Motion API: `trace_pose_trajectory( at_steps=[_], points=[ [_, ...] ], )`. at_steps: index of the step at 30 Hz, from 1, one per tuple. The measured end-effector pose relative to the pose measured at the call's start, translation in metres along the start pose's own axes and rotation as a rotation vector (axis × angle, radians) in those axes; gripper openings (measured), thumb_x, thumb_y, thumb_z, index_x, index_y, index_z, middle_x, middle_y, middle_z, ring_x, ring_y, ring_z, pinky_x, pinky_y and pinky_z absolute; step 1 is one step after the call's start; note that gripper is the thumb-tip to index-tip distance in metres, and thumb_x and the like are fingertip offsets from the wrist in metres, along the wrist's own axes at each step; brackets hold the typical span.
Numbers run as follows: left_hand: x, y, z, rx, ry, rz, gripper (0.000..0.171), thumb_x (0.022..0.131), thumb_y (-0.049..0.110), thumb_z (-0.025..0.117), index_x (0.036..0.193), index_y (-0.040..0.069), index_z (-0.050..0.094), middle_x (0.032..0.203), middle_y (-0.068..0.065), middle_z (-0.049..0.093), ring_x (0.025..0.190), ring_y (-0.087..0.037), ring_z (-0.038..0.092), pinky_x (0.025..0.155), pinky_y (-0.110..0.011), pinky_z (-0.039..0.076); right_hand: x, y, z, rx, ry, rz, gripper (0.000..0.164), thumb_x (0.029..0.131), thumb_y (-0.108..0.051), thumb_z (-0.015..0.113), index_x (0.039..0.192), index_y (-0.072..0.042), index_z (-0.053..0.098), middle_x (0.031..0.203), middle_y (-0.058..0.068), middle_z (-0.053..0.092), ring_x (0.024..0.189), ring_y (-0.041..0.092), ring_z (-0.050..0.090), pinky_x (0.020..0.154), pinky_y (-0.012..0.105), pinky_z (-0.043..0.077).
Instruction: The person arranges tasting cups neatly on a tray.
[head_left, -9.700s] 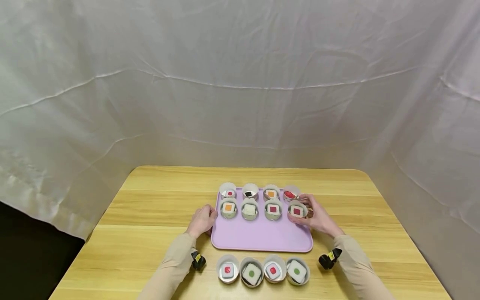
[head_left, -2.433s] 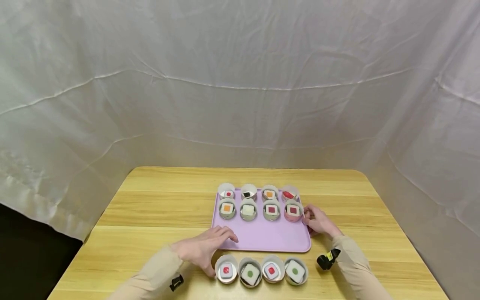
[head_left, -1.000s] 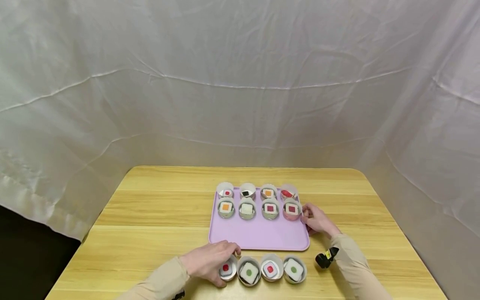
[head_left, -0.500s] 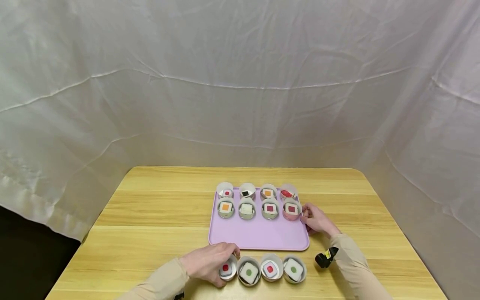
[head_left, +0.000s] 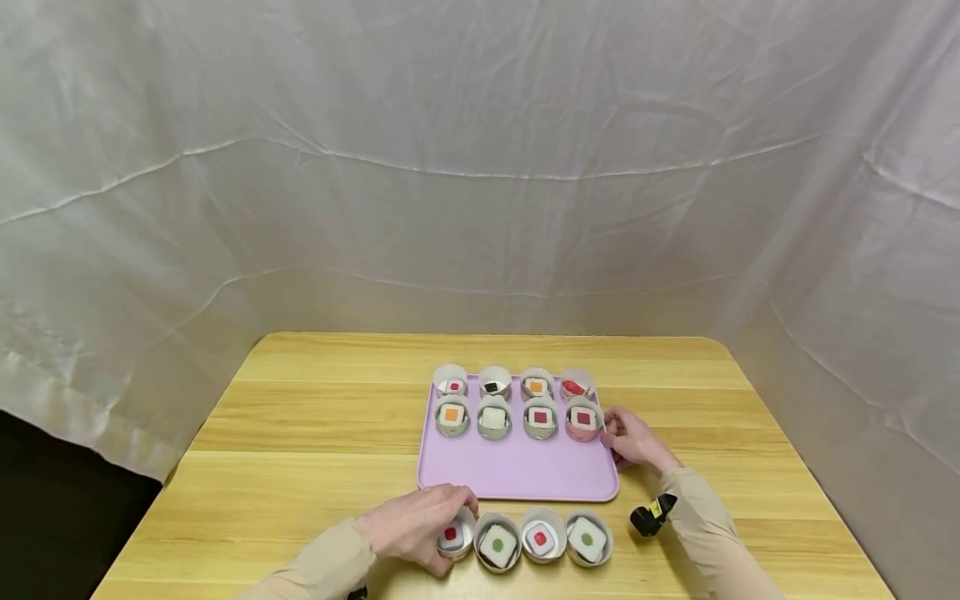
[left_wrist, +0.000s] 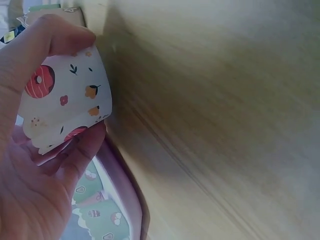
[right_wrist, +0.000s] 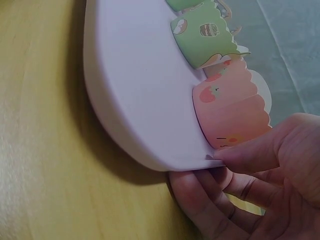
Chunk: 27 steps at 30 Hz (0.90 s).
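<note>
My left hand (head_left: 416, 527) grips a white paper baking cup (left_wrist: 70, 107) printed with doughnuts and flowers, thumb on one side and fingers on the other. This is the leftmost cup of the near row; inside sits a square white piece (head_left: 451, 537) with a red centre. At the right side of the lilac tray (head_left: 517, 473), my right hand (head_left: 636, 440) pinches the rim between thumb and fingers. Its thumb lies close beside a pink strawberry-print paper cup (right_wrist: 230, 107). That cup holds a white square with a dark red centre (head_left: 582, 418).
Two rows of paper cups with small square pieces stand on the tray's far half; one holds a red piece (head_left: 573, 388). Right of my left hand, in front of the tray, stand cups with a green-dotted piece (head_left: 497, 545), a red-dotted one (head_left: 540, 539) and another green-dotted one (head_left: 587, 539).
My left hand has gone from the tray's left edge to the leftmost near cup and grips it. My right hand has let go of the pink cup and moved to the tray's rim.
</note>
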<state>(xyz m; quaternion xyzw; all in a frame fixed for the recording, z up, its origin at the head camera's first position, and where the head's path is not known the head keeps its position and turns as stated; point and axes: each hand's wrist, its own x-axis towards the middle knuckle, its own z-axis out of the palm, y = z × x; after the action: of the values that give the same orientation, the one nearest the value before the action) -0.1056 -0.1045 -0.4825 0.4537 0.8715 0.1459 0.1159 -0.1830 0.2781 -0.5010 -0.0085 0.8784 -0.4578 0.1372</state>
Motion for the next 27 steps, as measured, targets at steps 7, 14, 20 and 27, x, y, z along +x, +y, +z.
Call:
trace_pose_trajectory(
  at_steps=[7,14,20,27],
  points=[
    [-0.003,0.002,-0.007,-0.009,0.019,-0.037,0.062,0.064,0.024,0.088,0.117,0.014,0.058,0.104,0.007,0.064,0.093,0.002,0.057,0.084,-0.009,0.051,0.001,0.000,0.000,0.012,-0.001,0.010,0.029,0.093,0.001,0.055,0.121,0.008,0.048,0.087,0.010,0.051,0.063,0.018,0.059,0.051,0.032,0.057],
    [-0.006,0.002,-0.016,-0.039,0.049,-0.101,0.061,0.064,0.022,0.088,0.116,0.012,0.058,0.104,0.005,0.065,0.093,0.000,0.059,0.084,-0.013,0.054,0.000,0.000,0.000,0.010,-0.009,0.013,0.028,0.095,0.000,0.054,0.121,0.008,0.047,0.088,0.011,0.052,0.062,0.018,0.059,0.051,0.033,0.057],
    [-0.005,-0.002,-0.025,-0.054,0.105,-0.124,0.063,0.064,0.020,0.089,0.117,0.011,0.056,0.105,0.002,0.064,0.094,-0.005,0.060,0.085,-0.016,0.056,0.000,-0.001,0.000,0.001,-0.005,0.019,0.029,0.095,-0.001,0.054,0.121,0.008,0.047,0.088,0.011,0.051,0.064,0.019,0.059,0.051,0.034,0.058],
    [-0.002,-0.005,-0.036,-0.118,0.148,-0.158,0.066,0.064,0.014,0.090,0.119,0.007,0.054,0.109,-0.004,0.066,0.100,-0.016,0.066,0.090,-0.024,0.059,0.000,-0.001,0.001,0.005,-0.007,0.018,0.029,0.094,-0.001,0.054,0.121,0.008,0.047,0.088,0.012,0.052,0.063,0.019,0.059,0.051,0.035,0.058]
  ],
)
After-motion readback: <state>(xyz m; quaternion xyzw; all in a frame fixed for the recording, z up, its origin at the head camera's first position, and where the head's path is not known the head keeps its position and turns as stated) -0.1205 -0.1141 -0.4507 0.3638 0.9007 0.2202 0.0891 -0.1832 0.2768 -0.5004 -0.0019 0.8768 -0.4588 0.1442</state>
